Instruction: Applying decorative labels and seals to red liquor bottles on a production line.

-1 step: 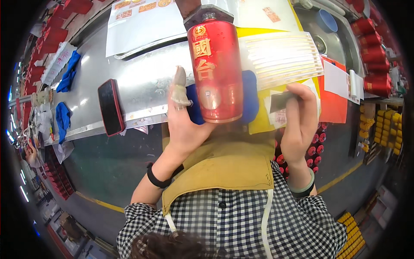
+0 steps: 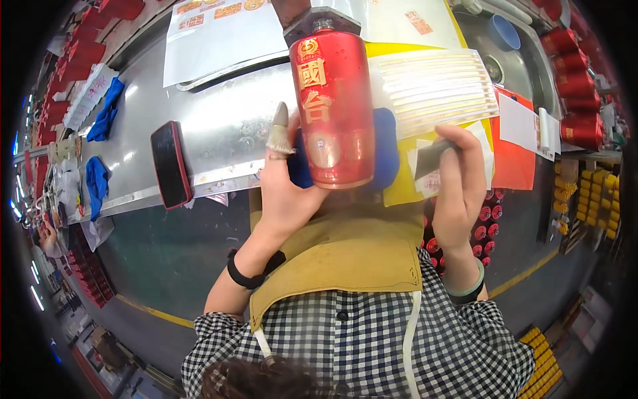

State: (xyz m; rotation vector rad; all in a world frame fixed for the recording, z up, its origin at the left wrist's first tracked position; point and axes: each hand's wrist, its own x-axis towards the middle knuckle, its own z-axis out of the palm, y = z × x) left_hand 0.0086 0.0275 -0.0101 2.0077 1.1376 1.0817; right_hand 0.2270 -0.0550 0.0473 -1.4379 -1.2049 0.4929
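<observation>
A glossy red bottle (image 2: 342, 113) with gold characters lies lengthwise before me, its neck against a dark angular fixture (image 2: 321, 24). My left hand (image 2: 292, 189) is curled round its lower left side, thumb at the base and some fingers hidden behind it. A pale finger cover (image 2: 280, 136) with a ragged rim sits on one raised finger of that hand. To the right of the bottle, my right hand (image 2: 458, 189) pinches a flat grey rectangular piece (image 2: 432, 158) between thumb and fingers, above small white printed sheets (image 2: 483, 138). A blue pad (image 2: 385, 147) shows behind the bottle.
Gold-striped strips (image 2: 435, 86) lie on a yellow sheet at right, beside an orange sheet (image 2: 513, 174). A phone (image 2: 171, 165) rests near the metal table's front edge at left, with blue cloths (image 2: 98, 186) farther left. A sink (image 2: 531, 56) holds a blue bowl (image 2: 504, 32).
My left hand's covered finger has shifted slightly right, closer to the bottle. The grey piece in my right hand has tilted, and its fingers have moved a little left.
</observation>
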